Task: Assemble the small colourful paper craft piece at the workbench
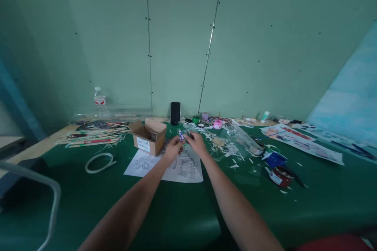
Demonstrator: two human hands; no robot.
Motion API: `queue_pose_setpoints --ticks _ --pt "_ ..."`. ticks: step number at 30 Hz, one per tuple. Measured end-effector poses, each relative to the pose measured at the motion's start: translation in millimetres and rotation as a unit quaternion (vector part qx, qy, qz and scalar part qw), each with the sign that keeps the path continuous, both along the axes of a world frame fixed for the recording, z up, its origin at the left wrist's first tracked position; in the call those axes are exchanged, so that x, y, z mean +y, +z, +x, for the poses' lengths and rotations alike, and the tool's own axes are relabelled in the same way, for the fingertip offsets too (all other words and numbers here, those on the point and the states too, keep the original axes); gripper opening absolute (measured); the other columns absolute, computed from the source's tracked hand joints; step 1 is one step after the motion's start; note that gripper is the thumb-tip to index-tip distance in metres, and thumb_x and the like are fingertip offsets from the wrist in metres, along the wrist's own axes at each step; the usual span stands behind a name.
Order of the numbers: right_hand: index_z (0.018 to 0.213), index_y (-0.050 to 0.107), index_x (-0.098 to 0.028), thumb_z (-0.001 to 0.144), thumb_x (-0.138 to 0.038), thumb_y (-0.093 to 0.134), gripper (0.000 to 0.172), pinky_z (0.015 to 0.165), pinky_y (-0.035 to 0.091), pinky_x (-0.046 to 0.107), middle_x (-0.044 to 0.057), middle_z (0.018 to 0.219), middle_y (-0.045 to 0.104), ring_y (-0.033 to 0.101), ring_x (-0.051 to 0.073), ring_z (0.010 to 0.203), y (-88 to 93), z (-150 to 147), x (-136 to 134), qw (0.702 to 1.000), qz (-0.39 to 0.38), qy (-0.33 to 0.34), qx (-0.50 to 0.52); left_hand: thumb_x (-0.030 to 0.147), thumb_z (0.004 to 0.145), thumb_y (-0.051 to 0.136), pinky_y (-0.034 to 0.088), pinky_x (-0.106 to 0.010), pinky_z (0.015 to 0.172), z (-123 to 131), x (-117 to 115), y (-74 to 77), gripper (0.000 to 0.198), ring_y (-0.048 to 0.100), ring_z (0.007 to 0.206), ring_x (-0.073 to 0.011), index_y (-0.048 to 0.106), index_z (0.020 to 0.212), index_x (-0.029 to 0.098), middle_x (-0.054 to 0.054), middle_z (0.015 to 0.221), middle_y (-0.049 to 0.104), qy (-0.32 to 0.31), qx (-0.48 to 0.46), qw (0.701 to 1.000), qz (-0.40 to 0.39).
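My left hand (173, 148) is closed in a pinch on a small purple and white piece (181, 136), too small to name. Close beside it, my right hand (195, 142) is also closed, its fingertips against or near that piece; a thin dark thing seems to stick out there, but I cannot make out what it is. Both hands are above a white sheet with line drawings (187, 169) on the green tabletop. An opened cardboard box (147, 147) stands just left of my left hand.
A coil of pale tubing (99, 163) and painted sticks (91, 141) lie at left. A phone (175, 113) leans on the wall. Paper scraps (231, 149), a pink paint pot (218, 124), a dark red jar (282, 176), a blue container (275, 159) and printed sheets (318, 150) lie to the right.
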State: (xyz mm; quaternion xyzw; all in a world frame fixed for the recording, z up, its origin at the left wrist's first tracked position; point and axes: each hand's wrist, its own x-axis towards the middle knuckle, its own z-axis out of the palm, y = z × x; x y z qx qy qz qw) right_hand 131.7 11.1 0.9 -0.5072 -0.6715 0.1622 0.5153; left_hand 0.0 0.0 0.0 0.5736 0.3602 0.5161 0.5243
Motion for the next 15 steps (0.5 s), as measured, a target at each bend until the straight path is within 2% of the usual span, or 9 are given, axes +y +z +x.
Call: queue_pose_setpoints --ticks 2,4,8,12,15 --pt "0.059 0.042 -0.020 0.080 -0.048 0.041 0.035 0.055 0.034 0.021 -0.003 0.054 0.043 0.043 0.012 0.056 -1.6 -5 -2 1.000 0.005 0.018 -0.008 0.041 0.064 0.065 0.033 -0.020 0.039 0 0 0.3 0.028 0.048 0.042 -0.0071 0.050 0.070 0.018 0.004 0.059 0.052 0.001 -0.019 1.000 -0.016" --pt "0.061 0.044 -0.020 0.082 -0.047 0.039 0.034 0.056 0.035 0.021 -0.002 0.056 0.047 0.045 0.012 0.057 -2.8 -7 -4 1.000 0.011 0.008 -0.024 0.044 0.066 0.063 0.034 -0.020 0.039 -1 1 0.9 0.030 0.048 0.041 -0.0068 0.047 0.070 0.018 0.004 0.061 0.053 0.011 -0.036 0.999 -0.026" --pt "0.073 0.054 -0.019 0.087 -0.043 0.038 0.032 0.056 0.033 0.022 0.002 0.065 0.057 0.053 0.014 0.062 -3.2 -8 -8 0.988 -0.010 -0.080 -0.132 0.041 0.068 0.062 0.032 -0.020 0.041 -3 2 3.4 0.028 0.044 0.040 -0.0049 0.045 0.069 0.018 0.005 0.063 0.052 0.035 -0.064 0.997 -0.026" --pt "0.088 0.061 -0.020 0.090 -0.037 0.038 0.028 0.059 0.032 0.022 0.005 0.079 0.066 0.060 0.016 0.072 -1.1 -10 -10 0.957 -0.056 -0.160 -0.235 0.034 0.065 0.062 0.031 -0.021 0.042 -4 -2 7.9 0.024 0.042 0.040 -0.0058 0.046 0.070 0.018 0.005 0.056 0.050 -0.002 -0.122 0.990 -0.072" --pt "0.089 0.063 -0.021 0.090 -0.038 0.039 0.030 0.059 0.033 0.022 0.005 0.082 0.068 0.062 0.017 0.076 1.1 -11 -12 0.945 -0.070 -0.162 -0.277 0.029 0.063 0.063 0.031 -0.022 0.043 -4 -6 10.9 0.021 0.043 0.042 -0.0069 0.046 0.069 0.017 0.004 0.054 0.050 -0.029 -0.162 0.980 -0.111"
